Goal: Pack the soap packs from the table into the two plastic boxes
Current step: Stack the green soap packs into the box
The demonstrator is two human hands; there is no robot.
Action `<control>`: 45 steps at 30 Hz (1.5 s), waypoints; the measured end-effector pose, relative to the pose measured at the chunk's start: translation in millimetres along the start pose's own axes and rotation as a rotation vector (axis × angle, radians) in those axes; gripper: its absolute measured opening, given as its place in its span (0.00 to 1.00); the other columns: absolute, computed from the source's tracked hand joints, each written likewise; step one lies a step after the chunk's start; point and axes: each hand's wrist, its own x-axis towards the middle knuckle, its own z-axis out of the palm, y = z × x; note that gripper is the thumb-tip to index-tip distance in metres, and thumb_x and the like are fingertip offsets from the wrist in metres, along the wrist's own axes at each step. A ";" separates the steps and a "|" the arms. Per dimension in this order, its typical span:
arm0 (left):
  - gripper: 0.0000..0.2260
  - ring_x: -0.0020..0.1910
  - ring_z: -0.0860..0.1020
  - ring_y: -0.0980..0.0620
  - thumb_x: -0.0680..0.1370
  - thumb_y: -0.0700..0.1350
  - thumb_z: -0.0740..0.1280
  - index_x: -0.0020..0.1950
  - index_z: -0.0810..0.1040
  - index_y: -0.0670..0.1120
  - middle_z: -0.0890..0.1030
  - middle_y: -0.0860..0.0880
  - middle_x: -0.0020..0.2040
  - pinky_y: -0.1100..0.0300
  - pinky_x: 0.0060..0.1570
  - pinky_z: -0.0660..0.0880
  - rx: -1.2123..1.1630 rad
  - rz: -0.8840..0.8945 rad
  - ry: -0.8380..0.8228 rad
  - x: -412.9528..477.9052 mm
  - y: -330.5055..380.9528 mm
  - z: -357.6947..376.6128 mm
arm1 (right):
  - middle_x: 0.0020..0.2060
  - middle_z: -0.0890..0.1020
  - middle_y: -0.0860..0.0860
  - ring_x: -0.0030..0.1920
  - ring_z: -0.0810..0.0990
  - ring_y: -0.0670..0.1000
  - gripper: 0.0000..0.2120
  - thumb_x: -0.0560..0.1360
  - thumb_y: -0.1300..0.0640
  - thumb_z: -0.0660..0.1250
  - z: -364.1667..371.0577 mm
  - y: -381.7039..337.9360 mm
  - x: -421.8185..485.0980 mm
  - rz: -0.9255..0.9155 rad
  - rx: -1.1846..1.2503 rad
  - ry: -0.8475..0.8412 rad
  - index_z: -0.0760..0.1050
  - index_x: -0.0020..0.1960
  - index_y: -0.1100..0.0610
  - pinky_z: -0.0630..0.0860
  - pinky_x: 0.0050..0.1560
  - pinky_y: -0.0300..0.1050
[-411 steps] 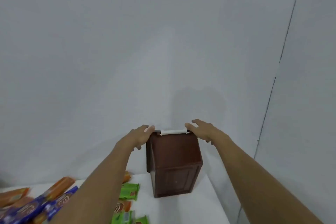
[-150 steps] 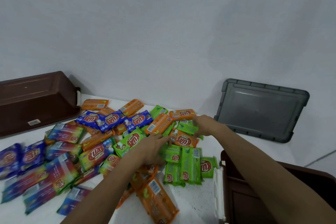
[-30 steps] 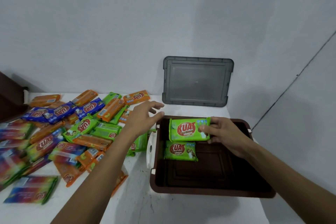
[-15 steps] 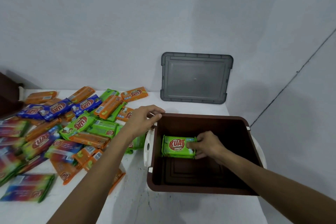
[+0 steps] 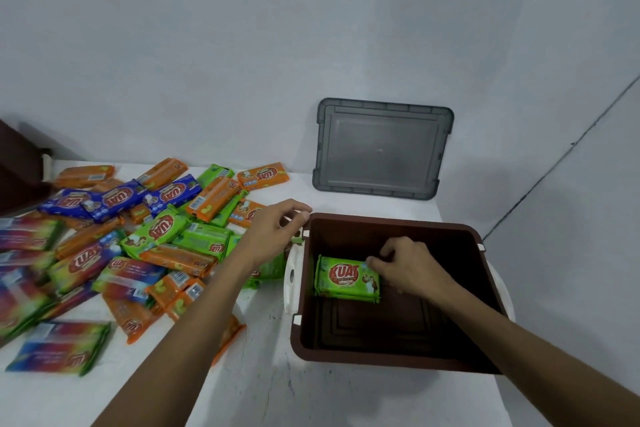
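A brown plastic box point(image 5: 391, 359) stands open at the right of the white table point(image 5: 263, 385). Inside it, at the far left, lie stacked green soap packs point(image 5: 344, 277). My right hand point(image 5: 407, 263) is down in the box, its fingertips pinching the right end of the top green pack. My left hand point(image 5: 277, 230) hovers at the box's far-left corner, fingers loosely curled, holding nothing. A heap of orange, blue, green and rainbow soap packs point(image 5: 138, 246) covers the table's left half. The second brown box point(image 5: 17, 173) shows only partly at the left edge.
A grey lid point(image 5: 382, 149) leans against the wall behind the open box. White latch handles point(image 5: 290, 277) hang on the box's left and right sides. The walls meet in a corner at the right, close to the table's edge.
My right hand carried a green pack down into the box and set it on the one lying there. My left hand stayed at the box's corner.
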 end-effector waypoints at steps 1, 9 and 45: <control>0.07 0.41 0.81 0.55 0.81 0.49 0.64 0.55 0.80 0.52 0.82 0.51 0.45 0.56 0.39 0.81 -0.013 -0.014 0.018 -3.7 -4.2 -4.4 | 0.48 0.82 0.54 0.46 0.82 0.52 0.20 0.75 0.42 0.68 -6.3 -6.8 -3.7 -0.047 -0.046 0.042 0.77 0.58 0.57 0.80 0.48 0.46; 0.05 0.43 0.79 0.60 0.80 0.48 0.65 0.53 0.80 0.53 0.81 0.58 0.46 0.61 0.43 0.76 0.273 -0.028 0.006 -31.2 -41.1 -66.7 | 0.36 0.83 0.44 0.40 0.78 0.44 0.10 0.74 0.46 0.70 -26.2 -91.4 -21.8 -0.309 0.014 0.189 0.80 0.50 0.52 0.75 0.44 0.42; 0.37 0.67 0.64 0.50 0.65 0.72 0.67 0.72 0.62 0.64 0.69 0.54 0.71 0.47 0.70 0.57 0.645 -0.015 -0.424 -16.7 -102.5 -97.5 | 0.55 0.78 0.56 0.48 0.82 0.56 0.25 0.73 0.57 0.72 35.0 -213.0 71.5 -0.097 0.207 -0.371 0.66 0.66 0.53 0.82 0.45 0.50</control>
